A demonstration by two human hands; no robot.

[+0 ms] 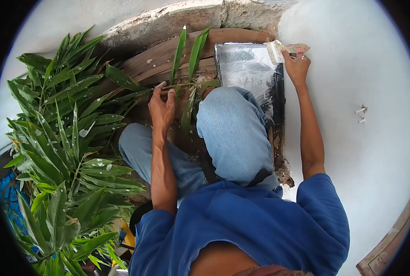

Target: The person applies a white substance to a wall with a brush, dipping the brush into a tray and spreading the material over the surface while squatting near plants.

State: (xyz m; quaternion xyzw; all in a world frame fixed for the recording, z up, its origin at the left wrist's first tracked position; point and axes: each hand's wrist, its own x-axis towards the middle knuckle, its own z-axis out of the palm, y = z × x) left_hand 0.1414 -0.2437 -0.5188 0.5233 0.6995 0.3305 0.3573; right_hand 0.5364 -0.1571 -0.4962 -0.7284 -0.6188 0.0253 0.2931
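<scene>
My right hand (pixel 298 68) is closed round the handle of a wide paintbrush (pixel 275 52). Its pale, paint-coated bristles are at the upper right corner of a black rectangular tray (pixel 279 99), beside the pale wall. White paint (pixel 246 64) is smeared thickly over the tray's inside; my knee covers its lower left part. To the left, my left hand (pixel 161 109) is raised with curled fingers at a thin green plant stem (pixel 179 85). Thumb and forefinger appear to pinch this stem, whose long narrow leaves (pixel 179 53) spread towards the tray.
A dense leafy plant (pixel 71 133), spotted with white paint, fills the left side. The pale blue-white wall (pixel 352 69) rises close on the right, with two small pegs (pixel 362 110) sticking out. Dry brown leaf sheaths (pixel 168 53) lie below a rough concrete ledge (pixel 168 20) at the far side.
</scene>
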